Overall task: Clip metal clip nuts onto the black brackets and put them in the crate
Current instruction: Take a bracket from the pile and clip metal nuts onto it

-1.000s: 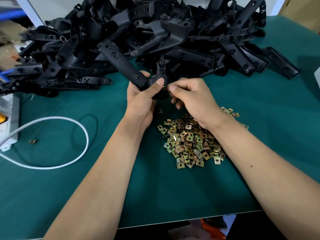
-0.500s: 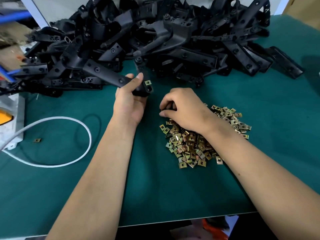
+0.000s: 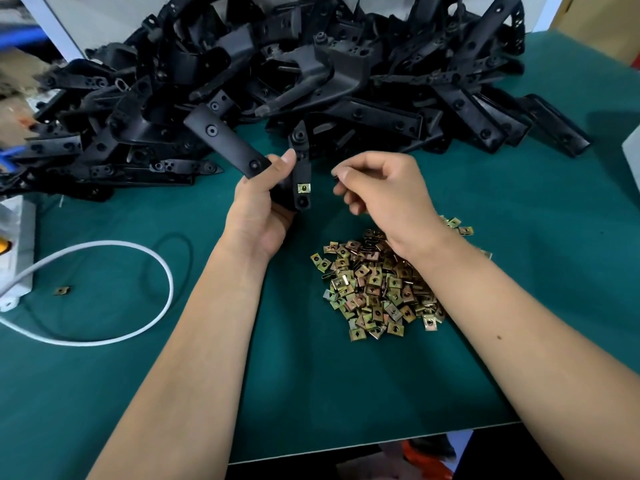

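Covering the workbench is a dark green mat [image 3: 329, 393], its near edge showing at the bottom, with a white wall panel standing behind the bench.

Lying across the back of the mat is a large heap of black brackets [image 3: 311, 71], tangled and overlapping. The left hand [image 3: 265, 199] is gripping one black bracket [image 3: 301, 168] raised above the mat, fingers curled round its bend and thumb pressing on one flat arm that is angling up to the left. The other arm is pointing down and carrying a fitted brass-coloured clip nut [image 3: 303, 187] near its lower end, just above a round hole.

The right hand [image 3: 381, 192] is hovering just beside that bracket, apart from it, with thumb and forefinger pinched together; whether a clip is sitting between them cannot be told, since only a small dark sliver is showing.

Sitting on the mat under the right wrist is a loose pile of clip nuts [image 3: 377, 289]. A single stray clip nut [image 3: 62, 290] is lying well to the left, near a looping white cable [image 3: 152, 306] that is running to a white power strip [image 3: 15, 254] at the left edge.
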Demonstrator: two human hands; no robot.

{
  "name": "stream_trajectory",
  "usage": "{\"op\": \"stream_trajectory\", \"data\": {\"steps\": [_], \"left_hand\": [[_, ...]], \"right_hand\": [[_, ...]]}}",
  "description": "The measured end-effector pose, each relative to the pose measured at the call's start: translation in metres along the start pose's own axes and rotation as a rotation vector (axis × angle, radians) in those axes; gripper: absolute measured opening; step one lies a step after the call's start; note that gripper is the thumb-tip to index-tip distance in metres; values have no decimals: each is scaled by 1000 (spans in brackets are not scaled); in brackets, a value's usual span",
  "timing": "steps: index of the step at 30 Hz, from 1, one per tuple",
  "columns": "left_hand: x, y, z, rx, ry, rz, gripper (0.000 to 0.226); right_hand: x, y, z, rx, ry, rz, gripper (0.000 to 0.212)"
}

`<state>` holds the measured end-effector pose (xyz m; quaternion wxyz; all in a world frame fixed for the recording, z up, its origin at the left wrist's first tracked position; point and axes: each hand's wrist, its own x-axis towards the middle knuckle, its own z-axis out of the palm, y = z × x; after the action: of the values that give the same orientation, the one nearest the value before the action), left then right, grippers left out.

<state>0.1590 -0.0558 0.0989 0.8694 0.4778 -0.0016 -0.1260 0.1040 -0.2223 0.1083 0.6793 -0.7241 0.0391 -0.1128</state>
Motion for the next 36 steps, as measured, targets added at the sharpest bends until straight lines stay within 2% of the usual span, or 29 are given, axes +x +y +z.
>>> {"op": "stream_trajectory", "data": {"steps": [5, 9, 13, 17, 23, 31, 34, 36], "left_hand": [[-4, -1, 5, -6, -63, -50, 20], [-6, -3, 8, 37, -83, -72, 19], [-8, -6, 12, 19, -110, -104, 46], [-7, -9, 13, 13, -122, -106, 53], [-8, -10, 14, 3, -114, -111, 30], [-10, -11, 16, 41, -93, -110, 40], [-12, -14, 17, 65, -99, -118, 18], [-12, -15, 19, 76, -97, -119, 12]], "right_hand": [[2, -4, -3, 215, 5, 45, 14], [1, -5, -2, 295, 14, 66, 6], [1, -8, -5, 428, 15, 134, 9], [1, -9, -5, 433, -1, 190, 8], [1, -6, -1, 397, 30, 223, 4], [0, -4, 2, 392, 54, 240, 6], [-2, -5, 3, 371, 81, 232, 9], [-2, -6, 4, 370, 87, 226, 12]]}}
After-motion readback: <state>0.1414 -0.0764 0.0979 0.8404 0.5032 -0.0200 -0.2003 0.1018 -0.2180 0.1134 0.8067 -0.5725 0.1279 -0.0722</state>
